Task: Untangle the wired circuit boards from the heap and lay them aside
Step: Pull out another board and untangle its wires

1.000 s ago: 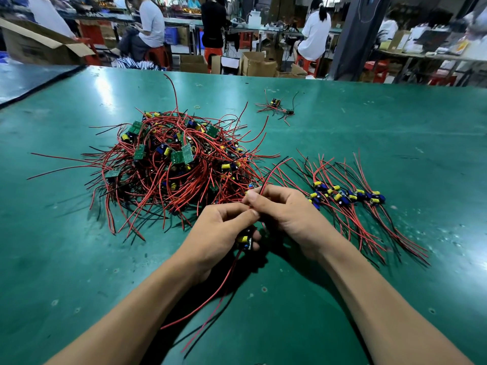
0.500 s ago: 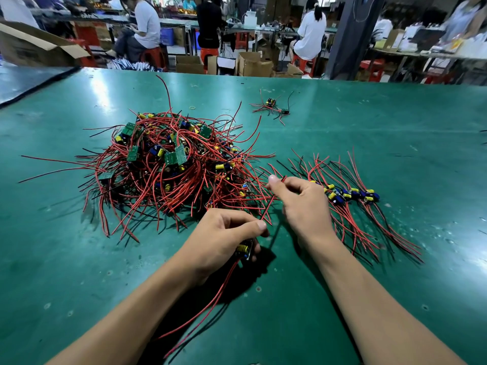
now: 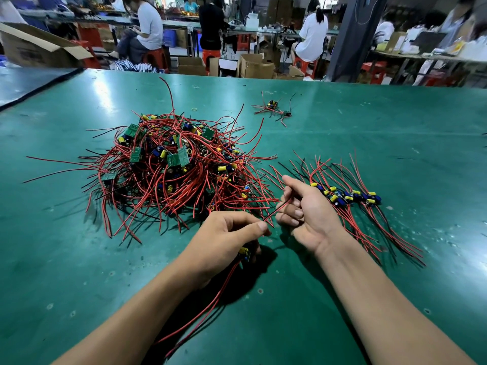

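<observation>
Head view shows me a wide, dark green matted work table filling most of the frame, with a brown cardboard box beyond its far left corner. The biggest thing on it is the tangled heap of small green circuit boards with red and black wires, lying left of centre and just past the hands. To the right I see the laid-aside row of boards with blue and yellow capacitors, their wires fanned out side by side toward the near right, and it lies just behind the right hand. The left hand hovers over the mat at the near edge of the heap, its fingers curled round one small board with a yellow capacitor, whose red and black leads trail down toward me along the forearm. The right hand is turned palm-up beside it, thumb and forefinger pinching a thin red wire that runs slanting down to the left fingertips; its other fingers are curled in. I cannot tell whether that wire belongs to the held board. Farther back, well apart from the heap, sits a small loose cluster of wired boards, and near the heap's far side lies a tiny yellow rubber band
</observation>
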Available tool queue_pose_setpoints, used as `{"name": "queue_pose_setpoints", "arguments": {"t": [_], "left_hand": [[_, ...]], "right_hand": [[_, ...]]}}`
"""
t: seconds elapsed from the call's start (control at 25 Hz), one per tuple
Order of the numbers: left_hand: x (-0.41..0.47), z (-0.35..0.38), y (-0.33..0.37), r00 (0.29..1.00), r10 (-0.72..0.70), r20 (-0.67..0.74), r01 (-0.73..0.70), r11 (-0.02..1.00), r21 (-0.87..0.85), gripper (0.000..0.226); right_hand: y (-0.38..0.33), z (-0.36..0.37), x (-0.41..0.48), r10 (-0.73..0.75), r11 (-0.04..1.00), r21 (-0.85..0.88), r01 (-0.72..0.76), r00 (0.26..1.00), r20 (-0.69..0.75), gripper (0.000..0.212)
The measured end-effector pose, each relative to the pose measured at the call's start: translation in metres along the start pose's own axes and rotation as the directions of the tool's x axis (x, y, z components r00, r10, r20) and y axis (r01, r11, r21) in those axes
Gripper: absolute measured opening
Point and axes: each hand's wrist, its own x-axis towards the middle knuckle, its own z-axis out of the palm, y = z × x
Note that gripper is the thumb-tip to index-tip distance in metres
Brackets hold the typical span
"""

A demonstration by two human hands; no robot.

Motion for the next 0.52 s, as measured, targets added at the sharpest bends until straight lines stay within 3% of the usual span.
{"name": "queue_pose_setpoints", "arguments": {"t": [0.16, 0.36, 0.52], "left_hand": [[0.000, 0.000, -0.001, 0.999, -0.025, -0.043, 0.022, 0.998, -0.054, 0.019], [0.001, -0.002, 0.000, 0.992, -0.090, -0.093, 0.070, 0.976, -0.206, 0.016], [0.000, -0.003, -0.001, 0.992, -0.098, -0.080, 0.080, 0.976, -0.200, 0.017]], "right_hand": [[0.006, -0.001, -0.004, -0.175, 0.955, -0.231, 0.186, 0.982, 0.068, 0.044], [0.012, 0.002, -0.019, 0.061, 0.831, -0.533, 0.158, 0.927, 0.370, 0.046], [0.013, 0.003, -0.021, -0.051, 0.773, -0.572, 0.275, 0.926, 0.375, 0.034]]}}
